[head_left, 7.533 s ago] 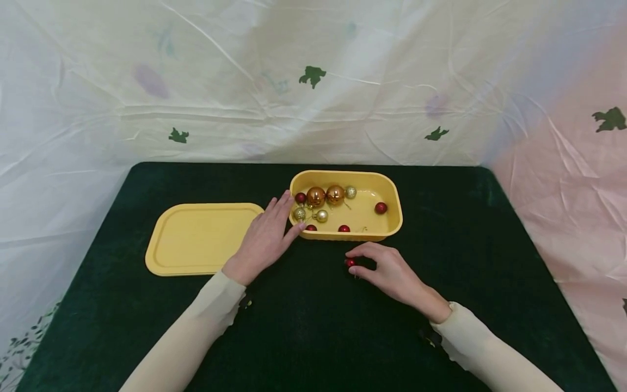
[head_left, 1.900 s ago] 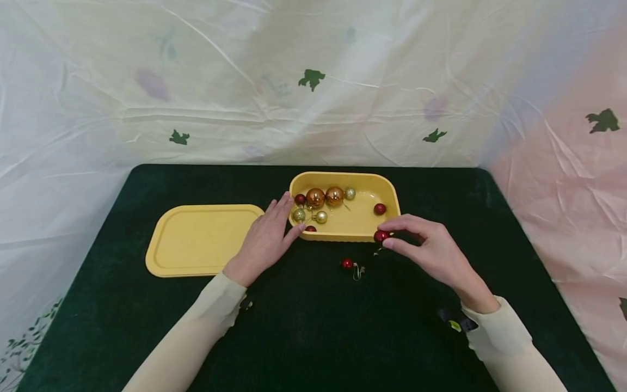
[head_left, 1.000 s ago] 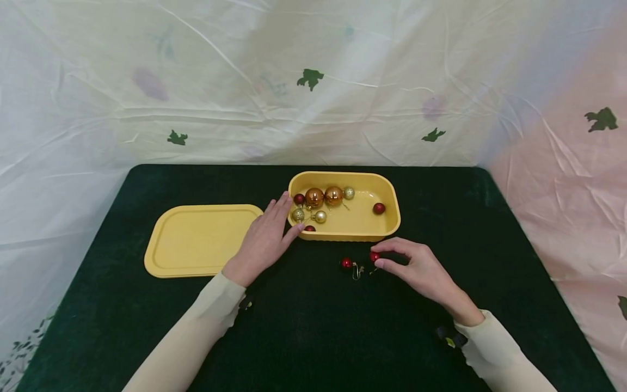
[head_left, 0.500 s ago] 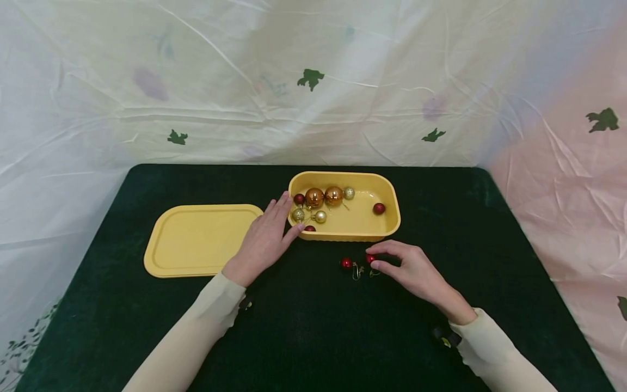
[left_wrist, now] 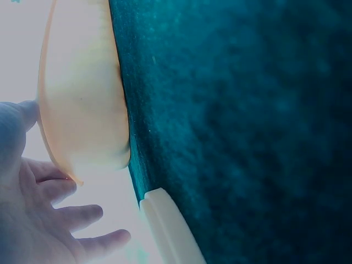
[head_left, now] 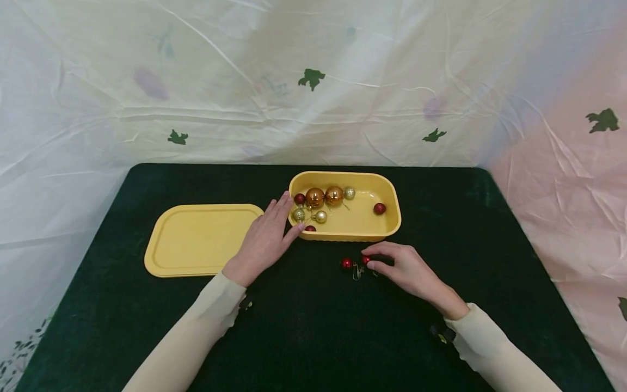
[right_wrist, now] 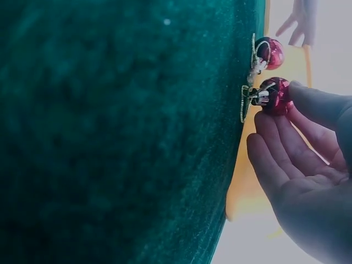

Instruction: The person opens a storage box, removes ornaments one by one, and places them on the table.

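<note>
My right hand (head_left: 406, 271) pinches a small red Christmas bauble (head_left: 366, 260) between thumb and fingers, down at the dark green tabletop. Close to its left lies a second red bauble (head_left: 346, 263); in the right wrist view the gold hanging loops of both almost meet. My left hand (head_left: 264, 234) rests with straight fingers on the left end of a yellow box (head_left: 349, 237), its thumb at the front rim. Inside the box are two larger copper-coloured baubles (head_left: 315, 197), several small gold ones (head_left: 320, 216) and three red ones (head_left: 379, 208), one partly hidden by the front wall.
A flat yellow lid (head_left: 196, 239) lies left of the box, its right end partly behind my left hand. A pale cloth (head_left: 274, 49) with green leaf shapes hangs behind the table (head_left: 303, 326).
My right hand has left one red bauble on the table, lifted another out over the box's front rim and brought it down and left beside the first. My left hand has stayed put.
</note>
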